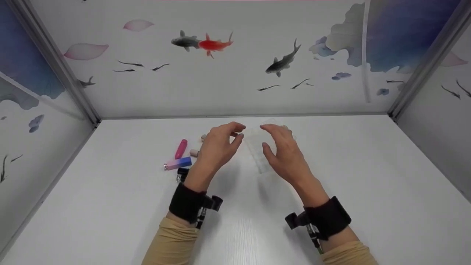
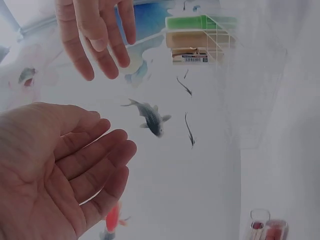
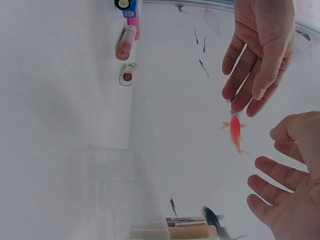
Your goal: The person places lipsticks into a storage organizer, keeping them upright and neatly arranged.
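My left hand (image 1: 220, 145) hovers above the table with relaxed, slightly bent fingers and nothing in them. Opposite it, my right hand (image 1: 289, 156) is also empty, thumb apart from the fingers. A clear plastic organizer (image 1: 260, 162) stands on the table below and between the hands, partly covered by the right one. In the left wrist view, a green tube (image 2: 190, 22), a tan tube (image 2: 187, 40) and a smaller piece with a barcode label (image 2: 195, 58) lie at the organizer's far end. The right wrist view also shows the tan tube (image 3: 192, 231) there.
Left of the left hand lie a bright pink tube (image 1: 181, 149), a pink-and-blue tube (image 1: 178, 163), a black-capped container (image 1: 183, 173) and a small tube with a pale cap (image 1: 194, 152). Printed panels with fish (image 1: 283, 64) wall the table at the back and sides.
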`<action>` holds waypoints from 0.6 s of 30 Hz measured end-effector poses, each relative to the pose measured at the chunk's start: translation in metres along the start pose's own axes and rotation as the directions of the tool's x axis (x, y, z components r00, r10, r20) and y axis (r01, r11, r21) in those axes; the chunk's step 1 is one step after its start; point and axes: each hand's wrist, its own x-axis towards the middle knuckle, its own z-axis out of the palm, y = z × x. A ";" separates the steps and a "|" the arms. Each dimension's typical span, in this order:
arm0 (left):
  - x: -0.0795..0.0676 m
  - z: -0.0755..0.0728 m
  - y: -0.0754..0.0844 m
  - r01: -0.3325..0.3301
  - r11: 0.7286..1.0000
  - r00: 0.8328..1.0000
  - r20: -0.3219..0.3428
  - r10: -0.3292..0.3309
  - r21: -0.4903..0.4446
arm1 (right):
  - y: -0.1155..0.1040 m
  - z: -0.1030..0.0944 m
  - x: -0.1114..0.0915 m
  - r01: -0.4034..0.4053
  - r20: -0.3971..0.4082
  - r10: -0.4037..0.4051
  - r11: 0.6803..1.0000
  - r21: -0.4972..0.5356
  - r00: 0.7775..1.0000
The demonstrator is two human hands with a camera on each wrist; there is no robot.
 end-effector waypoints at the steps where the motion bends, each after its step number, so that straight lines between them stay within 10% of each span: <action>1: -0.002 -0.003 -0.003 0.010 1.000 1.000 0.007 -0.010 0.013 | -0.002 0.003 -0.001 0.002 0.013 -0.002 1.000 0.000 1.000; 18: -0.039 -0.059 -0.064 0.170 0.975 0.946 0.253 -0.201 0.141 | -0.037 0.050 -0.006 0.017 0.312 -0.056 0.992 0.124 0.948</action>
